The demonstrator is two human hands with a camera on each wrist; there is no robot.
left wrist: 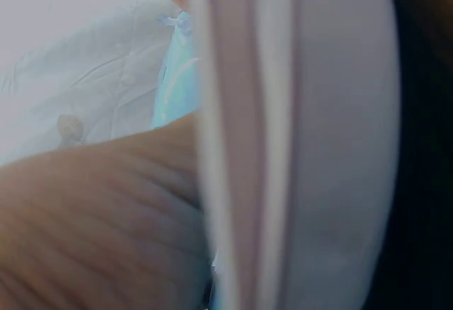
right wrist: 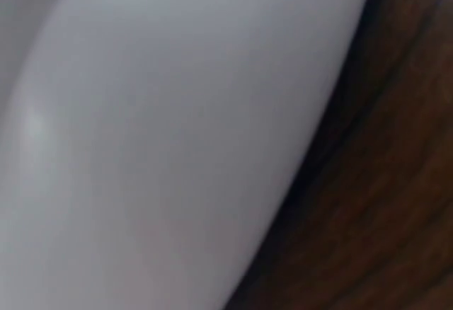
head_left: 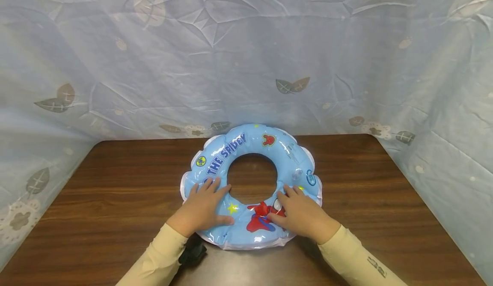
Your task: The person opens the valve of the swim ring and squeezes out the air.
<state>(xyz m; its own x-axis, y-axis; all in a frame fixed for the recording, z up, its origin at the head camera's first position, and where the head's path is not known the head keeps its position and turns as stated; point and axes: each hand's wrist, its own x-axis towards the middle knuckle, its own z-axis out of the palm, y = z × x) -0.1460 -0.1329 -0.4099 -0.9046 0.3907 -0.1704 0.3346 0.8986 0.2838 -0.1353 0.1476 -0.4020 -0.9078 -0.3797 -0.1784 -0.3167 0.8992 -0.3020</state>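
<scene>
A blue inflatable swim ring (head_left: 250,230) with a white scalloped edge lies on the wooden table, printed with "THE SPIDEY", stars and a red and blue figure. On its near left part rests my left hand (head_left: 202,207), fingers spread and pointing away from me. My right hand (head_left: 302,213) lies on the near right part, its fingers over the printed figure. In the left wrist view, the ring's pale edge (left wrist: 340,140) stands close in front of the camera, beside the wrist. The right wrist view is mostly filled by the ring's white underside (right wrist: 163,140), blurred.
The brown wooden table (head_left: 115,200) extends to both sides of the ring. A pale blue-grey curtain (head_left: 246,63) with leaf prints hangs behind and along both sides. Under my left wrist sits a small black object (head_left: 192,251).
</scene>
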